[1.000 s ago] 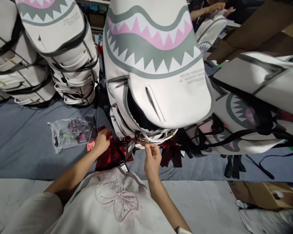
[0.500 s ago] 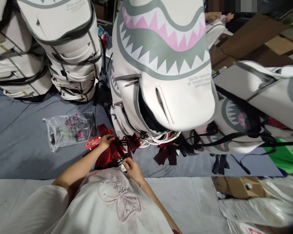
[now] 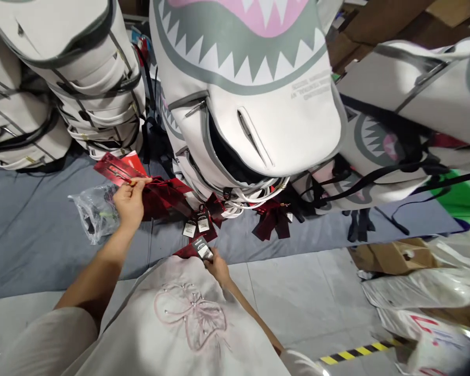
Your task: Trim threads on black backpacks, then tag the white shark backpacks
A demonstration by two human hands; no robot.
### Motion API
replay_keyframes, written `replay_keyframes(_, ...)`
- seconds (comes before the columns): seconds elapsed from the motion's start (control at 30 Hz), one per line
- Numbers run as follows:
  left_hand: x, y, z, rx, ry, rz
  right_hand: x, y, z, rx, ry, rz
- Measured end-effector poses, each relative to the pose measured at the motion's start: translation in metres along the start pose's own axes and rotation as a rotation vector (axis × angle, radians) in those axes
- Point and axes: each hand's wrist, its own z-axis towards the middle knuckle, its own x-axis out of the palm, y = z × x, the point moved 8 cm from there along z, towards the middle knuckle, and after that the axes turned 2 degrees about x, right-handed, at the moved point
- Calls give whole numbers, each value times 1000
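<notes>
My left hand [image 3: 130,204] pinches a shiny dark red strip [image 3: 112,168], with a bright red card [image 3: 133,163] beside it. More of the dark red material [image 3: 162,196] hangs down to the right of the fingers. At the table's front edge my right hand [image 3: 219,269] grips a black hang tag [image 3: 203,249] with a white label on it. Two similar tags [image 3: 196,224] dangle just behind it. A white backpack [image 3: 293,125] with a grey and pink shark-mouth print lies on a stack behind my hands, its front pocket unzipped.
A clear plastic bag [image 3: 97,216] lies left of my left hand. Stacked white backpacks [image 3: 102,94] stand at the left, others [image 3: 399,156] at the right with loose black straps. Another dark red bunch [image 3: 272,216] hangs below the middle stack. A cardboard box [image 3: 395,256] sits right of the table.
My left hand has moved left and away from me, spreading the dark red strip over the plastic bag. My right hand now holds a tag apart from the others. The view has shifted.
</notes>
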Motion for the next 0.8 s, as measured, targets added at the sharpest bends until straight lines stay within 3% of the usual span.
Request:
replay_keyframes(0.13, -45, -34, -7, 92, -164, 81, -17, 7, 15, -45, -57, -151)
replay_keyframes(0.33, -93, -49, -39, 103, -278, 155, -6, 28, 24, -209, 25, -266)
replay_keyframes(0.6, -137, -55, -90, 98, -406, 206, -12, 38, 29, -361, -66, -372)
replay_keyframes(0.8, -159, -62, -110, 75, -448, 238, -8, 57, 45, -449, -74, -432)
